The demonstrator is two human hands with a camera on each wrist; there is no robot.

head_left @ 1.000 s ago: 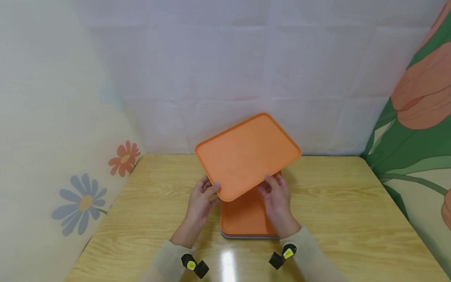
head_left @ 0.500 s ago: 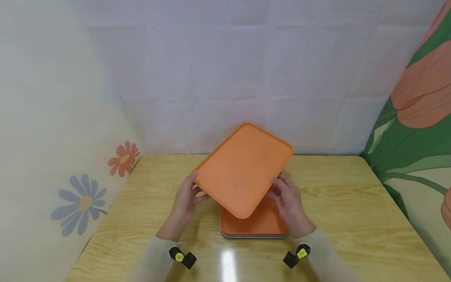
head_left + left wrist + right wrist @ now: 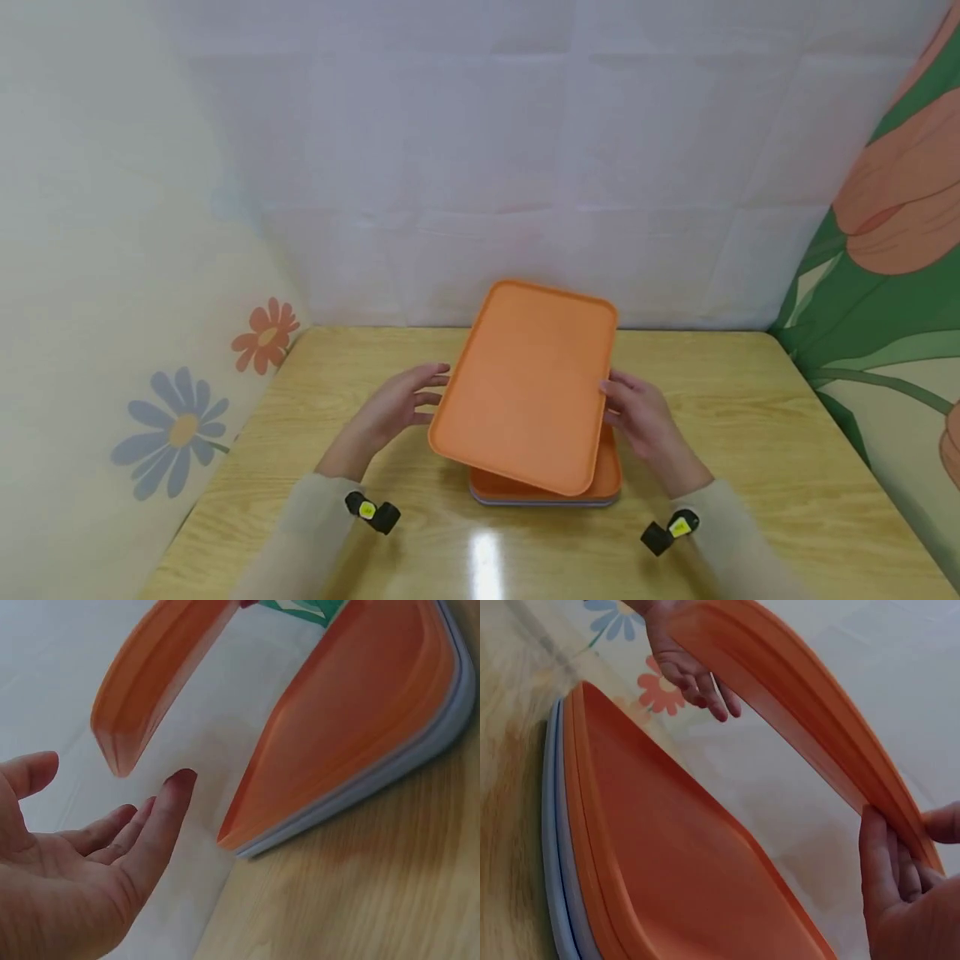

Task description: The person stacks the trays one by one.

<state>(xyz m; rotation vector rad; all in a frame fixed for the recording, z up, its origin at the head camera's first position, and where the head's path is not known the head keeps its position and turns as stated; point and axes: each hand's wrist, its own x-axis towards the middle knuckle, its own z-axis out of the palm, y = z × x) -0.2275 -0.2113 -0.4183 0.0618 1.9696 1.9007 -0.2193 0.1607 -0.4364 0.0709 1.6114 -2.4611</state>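
An orange rectangular tray (image 3: 531, 387) is held up at a tilt above a stack of trays (image 3: 495, 485). My right hand (image 3: 643, 417) pinches its right edge, with the thumb above and the fingers underneath, as the right wrist view shows. Beside the left edge, my left hand (image 3: 390, 410) has its fingers spread. In the left wrist view a gap separates those fingers from the raised tray (image 3: 154, 682). The stack has an orange tray (image 3: 682, 840) on top and bluish-grey trays (image 3: 553, 825) below. From the head, the raised tray hides most of the stack.
The stack stands on a wood-grain table (image 3: 750, 433). A white sheet (image 3: 450, 150) hangs behind the table's far edge. Flower-patterned panels flank it, with a blue flower (image 3: 182, 431) on the left and large pink petals (image 3: 907, 208) on the right.
The raised tray has turned from lying crosswise to nearly lengthwise and come lower and nearer. My left hand has let go of its corner and moved left; my right hand has shifted right with the edge.
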